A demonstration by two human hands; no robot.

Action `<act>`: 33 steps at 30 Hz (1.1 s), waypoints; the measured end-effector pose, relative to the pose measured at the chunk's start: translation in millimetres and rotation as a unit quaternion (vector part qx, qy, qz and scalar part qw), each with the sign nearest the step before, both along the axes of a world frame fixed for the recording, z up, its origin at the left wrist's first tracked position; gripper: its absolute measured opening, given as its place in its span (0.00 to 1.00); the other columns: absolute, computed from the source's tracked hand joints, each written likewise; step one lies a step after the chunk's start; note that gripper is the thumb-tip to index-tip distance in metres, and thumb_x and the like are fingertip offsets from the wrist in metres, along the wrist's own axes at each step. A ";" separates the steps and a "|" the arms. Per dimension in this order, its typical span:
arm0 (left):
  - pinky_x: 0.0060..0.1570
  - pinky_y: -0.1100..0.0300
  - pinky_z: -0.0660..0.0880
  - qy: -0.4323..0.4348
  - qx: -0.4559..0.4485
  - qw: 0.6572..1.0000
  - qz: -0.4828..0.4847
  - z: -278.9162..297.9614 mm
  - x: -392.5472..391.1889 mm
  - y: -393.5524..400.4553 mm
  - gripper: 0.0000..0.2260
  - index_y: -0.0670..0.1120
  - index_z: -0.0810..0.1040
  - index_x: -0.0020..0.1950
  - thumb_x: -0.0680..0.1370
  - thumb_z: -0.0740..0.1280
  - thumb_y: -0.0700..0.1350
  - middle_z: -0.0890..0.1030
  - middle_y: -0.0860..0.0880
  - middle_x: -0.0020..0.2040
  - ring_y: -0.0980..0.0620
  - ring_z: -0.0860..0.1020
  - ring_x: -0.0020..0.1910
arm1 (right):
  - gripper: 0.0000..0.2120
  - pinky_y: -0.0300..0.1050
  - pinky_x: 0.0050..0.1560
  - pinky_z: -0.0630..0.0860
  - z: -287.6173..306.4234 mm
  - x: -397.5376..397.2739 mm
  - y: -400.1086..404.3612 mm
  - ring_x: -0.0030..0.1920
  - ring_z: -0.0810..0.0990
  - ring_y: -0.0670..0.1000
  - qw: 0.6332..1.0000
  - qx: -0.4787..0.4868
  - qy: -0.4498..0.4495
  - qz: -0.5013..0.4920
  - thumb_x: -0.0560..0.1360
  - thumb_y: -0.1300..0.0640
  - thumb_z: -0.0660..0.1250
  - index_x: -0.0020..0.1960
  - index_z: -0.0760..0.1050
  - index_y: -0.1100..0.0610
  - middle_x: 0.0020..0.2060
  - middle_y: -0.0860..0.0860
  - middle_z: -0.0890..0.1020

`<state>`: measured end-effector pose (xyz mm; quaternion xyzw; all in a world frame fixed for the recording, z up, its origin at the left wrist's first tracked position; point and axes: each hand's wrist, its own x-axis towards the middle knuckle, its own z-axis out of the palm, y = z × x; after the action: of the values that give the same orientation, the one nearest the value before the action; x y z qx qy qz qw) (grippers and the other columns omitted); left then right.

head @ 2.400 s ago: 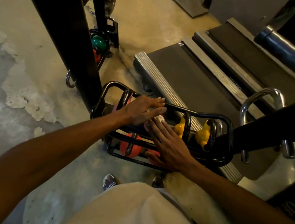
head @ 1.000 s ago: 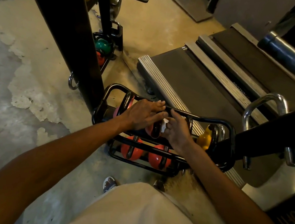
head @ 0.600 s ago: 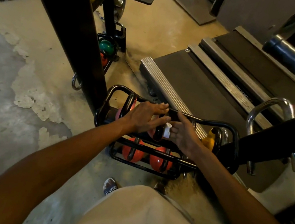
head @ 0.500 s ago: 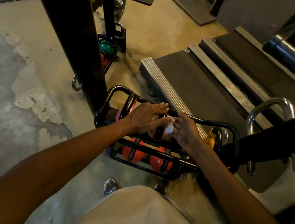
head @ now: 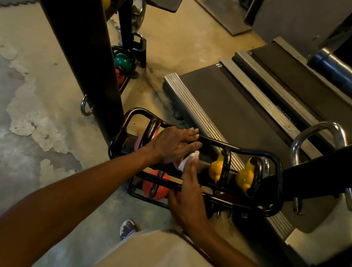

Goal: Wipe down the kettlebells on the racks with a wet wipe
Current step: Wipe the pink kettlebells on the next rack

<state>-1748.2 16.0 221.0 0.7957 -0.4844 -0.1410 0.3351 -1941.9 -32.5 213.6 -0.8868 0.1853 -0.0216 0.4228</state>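
The wet wipe (head: 185,162) is pressed by the flat, straight fingers of the right hand (head: 189,194) onto a pink kettlebell (head: 177,163) on the rack (head: 256,153). Just beyond, that kettlebell is steadied by the left hand (head: 168,146), fingers extended over the rail. Wiping appears under way; the yellow kettlebells (head: 216,168) right of the hands are probably next.

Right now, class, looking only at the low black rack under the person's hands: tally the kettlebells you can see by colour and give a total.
Pink kettlebells: 2
Yellow kettlebells: 2
Red kettlebells: 1 in plain view; the right hand may hide another
Total: 5 visible
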 end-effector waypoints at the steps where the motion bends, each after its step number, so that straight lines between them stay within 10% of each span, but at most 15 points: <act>1: 0.74 0.53 0.72 0.000 -0.001 1.000 -0.005 1.5 2.4 0.5 0.26 0.45 0.79 0.72 0.84 0.60 0.62 0.75 0.46 0.75 0.53 0.72 0.76 | 0.48 0.51 0.82 0.56 -8.0 -1.7 1.4 0.85 0.44 0.52 0.998 -0.053 0.003 0.028 0.80 0.57 0.69 0.85 0.37 0.52 0.85 0.51 0.43; 8: 0.74 0.57 0.69 -0.004 -0.011 1.000 -0.017 6.5 2.5 0.7 0.23 0.44 0.79 0.72 0.85 0.63 0.59 0.76 0.46 0.74 0.54 0.72 0.75 | 0.40 0.59 0.83 0.49 -24.9 5.0 -15.4 0.84 0.48 0.63 0.901 -0.407 -0.028 0.149 0.80 0.43 0.60 0.82 0.53 0.65 0.83 0.63 0.55; 12: 0.75 0.55 0.69 -0.004 -0.006 1.000 -0.010 5.3 -0.5 1.4 0.23 0.44 0.79 0.72 0.86 0.62 0.58 0.75 0.46 0.75 0.53 0.71 0.76 | 0.37 0.60 0.83 0.47 -32.1 20.2 -33.2 0.81 0.59 0.65 0.857 -0.470 -0.011 0.213 0.79 0.43 0.68 0.78 0.65 0.66 0.77 0.65 0.67; 17: 0.75 0.54 0.70 0.005 -0.005 1.000 -0.008 10.3 -2.0 3.6 0.24 0.43 0.79 0.72 0.85 0.62 0.58 0.75 0.45 0.75 0.52 0.72 0.76 | 0.31 0.60 0.83 0.44 -28.9 1.2 -50.3 0.83 0.47 0.64 0.801 -0.523 -0.006 0.290 0.82 0.43 0.64 0.74 0.72 0.65 0.81 0.63 0.59; 25: 0.74 0.53 0.71 0.021 -0.019 1.000 0.008 4.2 -2.6 4.3 0.23 0.43 0.79 0.72 0.85 0.64 0.57 0.75 0.45 0.75 0.52 0.72 0.76 | 0.36 0.61 0.80 0.60 -31.4 -16.6 -52.3 0.84 0.45 0.60 0.861 -0.444 -0.032 0.246 0.81 0.48 0.68 0.82 0.59 0.64 0.84 0.60 0.50; 30: 0.75 0.54 0.70 0.023 -0.018 1.000 0.006 2.7 -3.0 4.0 0.25 0.44 0.79 0.72 0.85 0.61 0.61 0.74 0.45 0.76 0.53 0.71 0.76 | 0.48 0.45 0.70 0.74 -7.4 -0.8 -27.8 0.83 0.52 0.58 0.978 -0.160 -0.035 0.128 0.80 0.51 0.68 0.84 0.35 0.55 0.83 0.53 0.35; 33: 0.75 0.53 0.70 0.017 -0.013 1.000 0.003 3.7 -2.8 4.7 0.24 0.44 0.78 0.73 0.85 0.62 0.60 0.74 0.45 0.76 0.53 0.71 0.76 | 0.45 0.48 0.77 0.66 8.8 21.3 -13.3 0.83 0.55 0.47 0.998 0.037 -0.033 -0.023 0.83 0.50 0.68 0.85 0.38 0.49 0.85 0.48 0.49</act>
<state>-1750.9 20.7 224.7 0.7903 -0.4782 -0.1469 0.3539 -1920.7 -45.7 222.4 -0.8646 0.1922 -0.0541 0.4611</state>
